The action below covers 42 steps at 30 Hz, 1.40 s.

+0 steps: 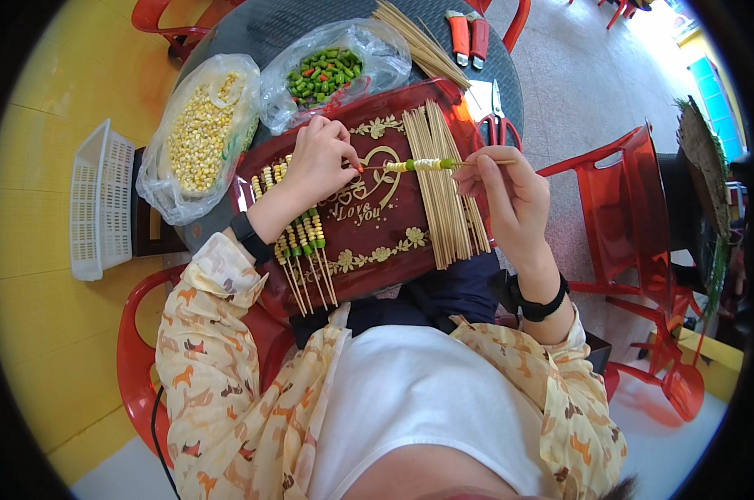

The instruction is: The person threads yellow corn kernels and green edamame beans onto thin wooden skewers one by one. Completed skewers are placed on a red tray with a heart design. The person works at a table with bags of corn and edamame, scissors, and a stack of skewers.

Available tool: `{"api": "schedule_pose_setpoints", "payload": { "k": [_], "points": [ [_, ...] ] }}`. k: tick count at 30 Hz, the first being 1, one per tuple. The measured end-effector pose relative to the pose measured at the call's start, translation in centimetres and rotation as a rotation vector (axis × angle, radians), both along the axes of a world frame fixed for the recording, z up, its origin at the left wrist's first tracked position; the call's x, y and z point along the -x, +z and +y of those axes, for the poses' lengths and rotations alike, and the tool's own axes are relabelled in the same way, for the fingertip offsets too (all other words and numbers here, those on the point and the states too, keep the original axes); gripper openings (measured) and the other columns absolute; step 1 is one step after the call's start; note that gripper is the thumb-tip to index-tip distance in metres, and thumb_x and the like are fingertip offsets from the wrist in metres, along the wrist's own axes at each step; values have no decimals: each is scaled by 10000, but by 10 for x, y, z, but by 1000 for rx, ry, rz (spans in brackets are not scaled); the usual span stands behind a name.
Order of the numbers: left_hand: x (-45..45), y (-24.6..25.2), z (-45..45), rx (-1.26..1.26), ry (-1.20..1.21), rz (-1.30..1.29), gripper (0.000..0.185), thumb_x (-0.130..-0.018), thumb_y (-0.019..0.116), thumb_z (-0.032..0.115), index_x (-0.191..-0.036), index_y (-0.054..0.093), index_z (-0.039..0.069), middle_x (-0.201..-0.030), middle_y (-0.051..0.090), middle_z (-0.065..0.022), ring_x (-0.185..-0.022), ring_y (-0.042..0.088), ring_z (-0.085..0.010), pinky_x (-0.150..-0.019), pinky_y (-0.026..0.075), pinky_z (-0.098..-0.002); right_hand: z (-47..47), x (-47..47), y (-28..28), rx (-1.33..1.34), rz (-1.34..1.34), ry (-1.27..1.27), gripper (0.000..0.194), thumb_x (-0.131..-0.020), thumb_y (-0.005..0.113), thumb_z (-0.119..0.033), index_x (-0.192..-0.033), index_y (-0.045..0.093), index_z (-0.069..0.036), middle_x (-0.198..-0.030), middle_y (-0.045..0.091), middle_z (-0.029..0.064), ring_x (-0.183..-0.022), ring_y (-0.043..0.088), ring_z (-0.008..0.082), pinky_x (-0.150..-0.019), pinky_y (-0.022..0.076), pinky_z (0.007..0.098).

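My right hand (pixel 505 194) grips the blunt end of a bamboo skewer (pixel 483 163), held level above a dark red tray (pixel 392 222). Pale yellow corn kernels (pixel 428 164) and green pepper pieces (pixel 410 165) are threaded along its middle. At the skewer's other tip, my left hand (pixel 319 153) pinches a small red pepper piece (pixel 360 169); whether the tip has pierced it is too small to tell. Several filled skewers (pixel 302 240) lie side by side on the tray's left, partly hidden under my left forearm. Bare bamboo skewers (pixel 442 206) are spread beneath my right hand.
Behind the tray are an open plastic bag of corn kernels (pixel 199 140) and another of chopped green and red peppers (pixel 324 75). More skewers (pixel 421 44), two utility knives (pixel 468 37) and red-handled scissors (pixel 497 119) lie farther right. Red chairs (pixel 621 212) surround the round table.
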<state>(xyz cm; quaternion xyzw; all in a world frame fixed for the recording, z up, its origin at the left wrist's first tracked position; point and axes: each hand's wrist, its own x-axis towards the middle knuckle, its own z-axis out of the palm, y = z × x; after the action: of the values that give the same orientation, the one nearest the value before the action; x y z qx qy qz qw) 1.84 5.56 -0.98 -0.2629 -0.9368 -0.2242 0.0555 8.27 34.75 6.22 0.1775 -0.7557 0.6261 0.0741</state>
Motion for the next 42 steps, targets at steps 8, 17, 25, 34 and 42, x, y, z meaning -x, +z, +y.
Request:
{"api": "schedule_pose_setpoints", "payload": {
  "k": [8, 17, 25, 34, 42],
  "points": [
    [-1, -1, -1, -6, 6, -1, 82, -657, 843, 165, -698, 780, 200, -949, 577, 1, -1068, 514, -241, -917, 403, -395, 0, -1, 2, 13, 20, -5, 161, -1072, 481, -38, -1076, 614, 52, -896, 735, 107, -763, 691, 102, -706, 570, 237],
    [0, -2, -1, -2, 10, -11, 86, -653, 848, 169, -695, 779, 200, -954, 583, 6, -1067, 517, -238, -922, 406, -395, -4, 0, -1, 58, 12, -18, 129, -1048, 535, -29, -1031, 621, 65, -859, 730, 99, -738, 702, 104, -668, 573, 238],
    [1, -2, -1, 8, 21, -37, 83, -657, 847, 170, -706, 790, 203, -964, 584, 6, -1078, 508, -240, -922, 401, -398, -3, 1, 1, 7, 11, 14, 156, -1073, 480, -34, -1083, 609, 53, -914, 727, 108, -788, 697, 110, -716, 573, 234],
    [2, -4, -1, -2, 22, -46, 84, -656, 848, 172, -718, 798, 198, -972, 585, 7, -1084, 504, -245, -926, 402, -401, -13, 4, 4, -62, 106, -2, 71, -1014, 577, -9, -1011, 620, 47, -821, 724, 99, -734, 722, 124, -659, 567, 254],
    [2, -5, -1, -3, 35, -65, 88, -648, 854, 179, -716, 802, 199, -961, 580, 8, -1079, 504, -244, -927, 406, -403, -21, 19, 16, -166, 156, 71, 48, -1005, 579, -11, -1009, 611, 24, -791, 704, 95, -721, 734, 163, -634, 558, 267]
  ]
}}
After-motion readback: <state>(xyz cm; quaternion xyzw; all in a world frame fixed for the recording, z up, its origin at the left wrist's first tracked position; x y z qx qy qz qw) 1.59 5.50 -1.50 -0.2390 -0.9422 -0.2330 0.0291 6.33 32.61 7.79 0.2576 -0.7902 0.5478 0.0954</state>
